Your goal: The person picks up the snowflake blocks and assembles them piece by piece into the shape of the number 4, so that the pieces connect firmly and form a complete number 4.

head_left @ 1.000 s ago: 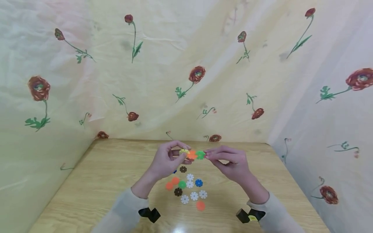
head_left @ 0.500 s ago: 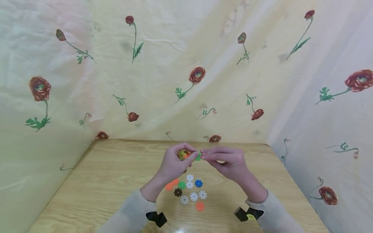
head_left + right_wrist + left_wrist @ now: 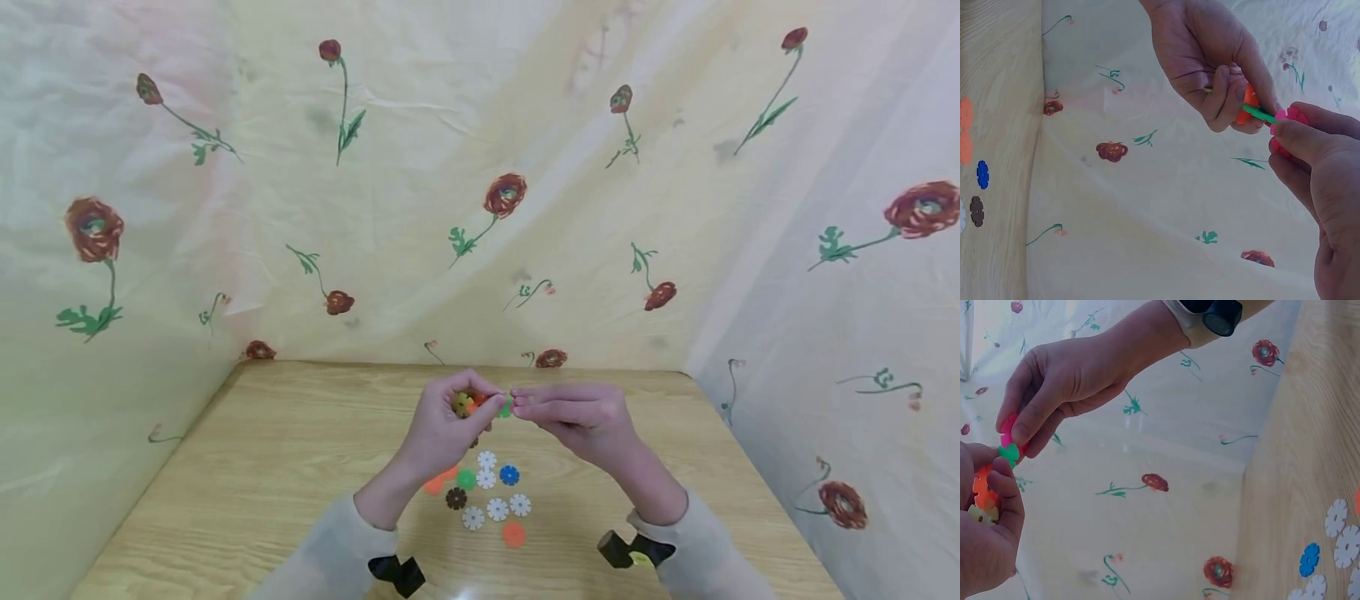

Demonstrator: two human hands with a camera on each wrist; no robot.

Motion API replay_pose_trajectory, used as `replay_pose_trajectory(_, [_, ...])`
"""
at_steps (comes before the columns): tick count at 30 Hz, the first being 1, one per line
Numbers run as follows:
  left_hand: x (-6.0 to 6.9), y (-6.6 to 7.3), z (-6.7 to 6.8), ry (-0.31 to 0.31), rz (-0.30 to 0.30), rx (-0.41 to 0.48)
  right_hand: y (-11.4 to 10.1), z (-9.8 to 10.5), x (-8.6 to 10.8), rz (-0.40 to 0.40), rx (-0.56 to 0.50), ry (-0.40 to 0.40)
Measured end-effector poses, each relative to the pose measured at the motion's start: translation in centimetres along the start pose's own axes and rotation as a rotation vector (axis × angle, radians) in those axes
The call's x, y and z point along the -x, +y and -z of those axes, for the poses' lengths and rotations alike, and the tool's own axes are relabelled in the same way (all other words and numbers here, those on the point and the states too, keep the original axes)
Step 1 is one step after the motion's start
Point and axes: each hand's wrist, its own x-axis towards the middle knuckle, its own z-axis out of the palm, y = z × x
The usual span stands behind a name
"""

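Note:
Both hands meet in the air above the far half of the table. In the left hand is a short chain of notched plastic discs: a yellow disc, an orange disc and a green disc. Thumb and fingers pinch the chain close to the green one. My right hand pinches a pink disc by thumb and fingertips, its edge against the green disc's edge. Whether their slots interlock I cannot tell. In the head view the fingers hide most of the pink disc.
Loose discs lie on the wooden table below the hands: several white discs, a blue disc, a green disc, a brown disc and an orange disc. A flowered cloth encloses the back and sides.
The left hand has moved right and its fingers have shifted along the chain toward the green disc. The right hand has come slightly left, so the hands are closer together.

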Motion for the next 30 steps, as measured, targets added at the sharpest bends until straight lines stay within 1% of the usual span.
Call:
replay_pose_trajectory(4, [0.1,-0.1,-0.1,-0.011,-0.008,-0.007,-0.2,0.1,0.0,0.016,-0.001,-0.011])
replay_pose_trajectory(11, [0.0,0.4,-0.4,-0.008,-0.027,-0.062,-0.2,0.2,-0.1,0.033,-0.015,-0.018])
replay_pose_trajectory(15, [-0.3,0.2,-0.5,0.004,-0.045,-0.062,-0.1,0.7,-0.3,0.008,-0.032,-0.028])
replay_pose_trajectory(18, [-0.3,0.0,-0.5,-0.008,-0.066,-0.055,0.1,1.1,-0.4,-0.025,-0.024,-0.041])
replay_pose_trajectory(20, [-0.1,-0.2,-0.3,-0.01,-0.075,-0.076,0.2,1.2,-0.2,-0.042,-0.005,-0.048])
replay_pose_trajectory(26, [0.3,-0.6,0.6,0.015,-0.08,-0.222,0.4,1.5,0.5,-0.105,0.036,-0.055])
replay_pose_trajectory(28, [0.6,-0.8,1.0,0.007,-0.066,-0.244,0.4,1.5,0.6,-0.119,0.035,-0.052])
replay_pose_trajectory(30, [0.9,-1.0,1.3,0.003,-0.035,-0.246,0.4,1.3,0.7,-0.122,0.029,-0.052])
